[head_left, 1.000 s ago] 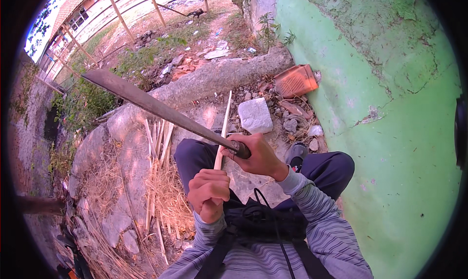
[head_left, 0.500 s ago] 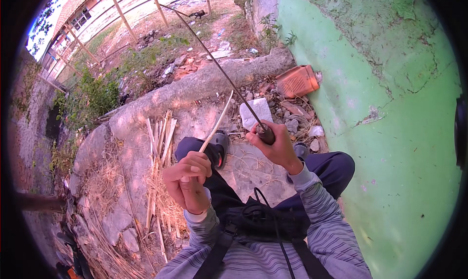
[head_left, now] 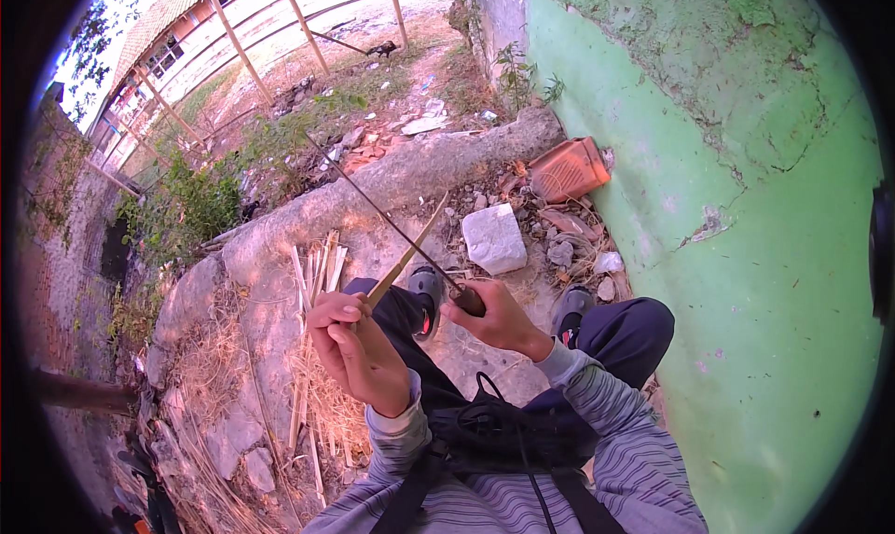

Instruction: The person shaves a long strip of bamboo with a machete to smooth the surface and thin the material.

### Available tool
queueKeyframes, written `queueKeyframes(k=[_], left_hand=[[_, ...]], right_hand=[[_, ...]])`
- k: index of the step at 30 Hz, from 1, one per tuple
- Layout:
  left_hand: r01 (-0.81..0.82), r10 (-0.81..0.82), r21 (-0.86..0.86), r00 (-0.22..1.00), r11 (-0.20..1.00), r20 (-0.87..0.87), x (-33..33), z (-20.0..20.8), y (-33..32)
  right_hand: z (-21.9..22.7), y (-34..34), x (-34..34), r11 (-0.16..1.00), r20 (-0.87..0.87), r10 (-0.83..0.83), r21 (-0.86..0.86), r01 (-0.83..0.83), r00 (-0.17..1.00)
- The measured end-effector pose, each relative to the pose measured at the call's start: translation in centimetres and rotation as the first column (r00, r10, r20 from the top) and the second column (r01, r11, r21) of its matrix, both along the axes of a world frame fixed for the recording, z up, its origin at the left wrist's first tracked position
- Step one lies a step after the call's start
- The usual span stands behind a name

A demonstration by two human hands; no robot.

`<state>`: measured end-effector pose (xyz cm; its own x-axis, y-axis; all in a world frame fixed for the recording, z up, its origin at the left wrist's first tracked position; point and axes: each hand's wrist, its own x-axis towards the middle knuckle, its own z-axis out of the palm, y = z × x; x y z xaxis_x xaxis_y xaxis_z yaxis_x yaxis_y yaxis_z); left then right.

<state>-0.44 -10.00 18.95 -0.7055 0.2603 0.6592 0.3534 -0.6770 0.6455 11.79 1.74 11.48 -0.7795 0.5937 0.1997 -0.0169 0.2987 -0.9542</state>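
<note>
My left hand (head_left: pixel 364 357) pinches the lower end of a narrow bamboo strip (head_left: pixel 408 254), which tapers upward to a point. My right hand (head_left: pixel 505 319) is closed around the brown handle of a long knife (head_left: pixel 375 206), its thin dark blade seen edge-on. From my right hand the blade slants up and to the left, crossing the strip in view; whether the two touch I cannot tell. Below and left of my left hand, more split strips (head_left: pixel 322 271) lie on a heap of pale shavings (head_left: pixel 328 394) on the ground.
A white block (head_left: pixel 494 238) lies ahead of my right hand, near rubble and an orange-red clay piece (head_left: pixel 567 170). The green wall (head_left: pixel 755 347) rises at my right. A low rounded ledge (head_left: pixel 373 184) crosses ahead; bushes (head_left: pixel 191 198) grow beyond it. My shoes (head_left: pixel 426 296) are just beyond my hands.
The knife has swung left and lower, its blade now crossing the strip in view. My right hand has come down and toward my left. The strip shows a broader, greener face.
</note>
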Motion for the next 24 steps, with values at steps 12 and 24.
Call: queueKeyframes(k=[12,24], left_hand=[[-0.02,-0.013,-0.244,0.991,0.97,-0.131,-0.1,0.1,-2.0],[0.387,-0.386,-0.002,0.918,0.922,-0.095,-5.3,-1.7,-1.3]], right_hand=[[-3.5,-0.4,-2.7,0.993,0.085,0.108,0.038,-0.111,0.99],[-3.9,-0.3,-3.1,0.99,0.131,0.125,0.048,-0.132,0.983]])
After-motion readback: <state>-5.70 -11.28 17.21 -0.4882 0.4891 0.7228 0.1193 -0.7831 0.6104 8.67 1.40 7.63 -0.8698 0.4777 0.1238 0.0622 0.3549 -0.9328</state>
